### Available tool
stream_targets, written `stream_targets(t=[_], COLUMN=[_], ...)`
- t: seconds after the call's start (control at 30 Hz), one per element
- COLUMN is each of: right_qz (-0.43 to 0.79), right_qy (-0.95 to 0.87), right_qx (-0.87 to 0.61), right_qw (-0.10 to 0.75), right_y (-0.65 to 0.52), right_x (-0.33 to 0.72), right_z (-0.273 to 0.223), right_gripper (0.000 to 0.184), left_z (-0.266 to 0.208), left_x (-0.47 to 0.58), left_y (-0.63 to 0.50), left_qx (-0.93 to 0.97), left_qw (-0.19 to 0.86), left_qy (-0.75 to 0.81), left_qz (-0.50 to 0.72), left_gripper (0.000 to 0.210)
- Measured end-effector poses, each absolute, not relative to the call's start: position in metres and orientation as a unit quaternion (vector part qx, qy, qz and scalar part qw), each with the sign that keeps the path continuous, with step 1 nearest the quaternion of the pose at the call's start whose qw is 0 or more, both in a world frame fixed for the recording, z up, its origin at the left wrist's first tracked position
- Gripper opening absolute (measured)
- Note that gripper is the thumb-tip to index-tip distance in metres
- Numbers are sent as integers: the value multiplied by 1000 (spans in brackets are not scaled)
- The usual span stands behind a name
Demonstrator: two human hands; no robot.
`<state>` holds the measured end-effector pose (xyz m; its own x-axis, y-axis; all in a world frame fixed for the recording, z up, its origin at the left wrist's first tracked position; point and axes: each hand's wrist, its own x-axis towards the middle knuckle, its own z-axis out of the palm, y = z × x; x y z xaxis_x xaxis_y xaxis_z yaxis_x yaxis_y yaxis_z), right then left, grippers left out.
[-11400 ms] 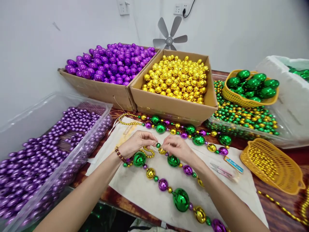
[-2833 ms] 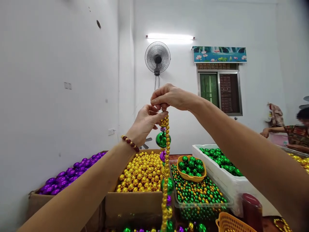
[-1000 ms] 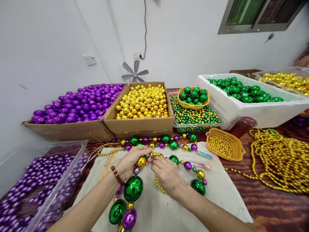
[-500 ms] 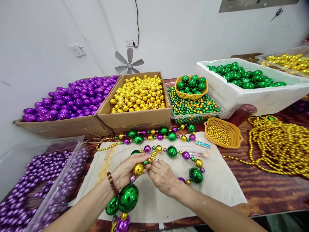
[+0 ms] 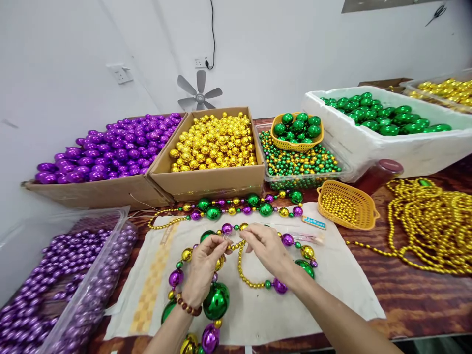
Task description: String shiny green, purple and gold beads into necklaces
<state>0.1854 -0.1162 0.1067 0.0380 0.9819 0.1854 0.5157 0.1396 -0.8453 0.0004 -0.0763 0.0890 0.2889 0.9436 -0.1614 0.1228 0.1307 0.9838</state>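
Head view: left hand and right hand have just parted, exposing more of the bead strand, reaching the near edge of the table; left grip pinched on it; right grip's closure and hold unclear.

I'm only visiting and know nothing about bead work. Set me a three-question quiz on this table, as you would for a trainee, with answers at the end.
1. Multiple choice. Which wrist wears the brown bracelet?
A: left
B: right
C: both

2. True or false? The bead strand held by the left hand is made of gold beads only.

3. Fill in the gap. Just to the right of the box of purple beads stands another cardboard box, filled with ____ beads.

Key:
1. A.
2. False; it has green and purple beads too.
3. Gold.
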Motion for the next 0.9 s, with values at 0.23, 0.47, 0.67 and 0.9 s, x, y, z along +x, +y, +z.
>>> stream_targets(t=[0.23,0.47,0.67,0.9], right_qz=[329,322,306,327], right_qy=[-605,-536,-519,-507], right_qx=[-597,-613,-607,-594], right_qw=[411,484,518,531], right_y=[-98,-100,-116,-127], right_x=[163,151,154,151], right_z=[82,66,50,41], right_gripper=[27,18,18,18], left_z=[66,54,57,59], left_x=[8,16,14,8], left_y=[-92,-93,-94,-81], left_qx=[535,499,428,359], left_qw=[589,611,659,735], left_qy=[467,452,436,424], left_qz=[386,416,439,389], left_gripper=[15,15,13,16])
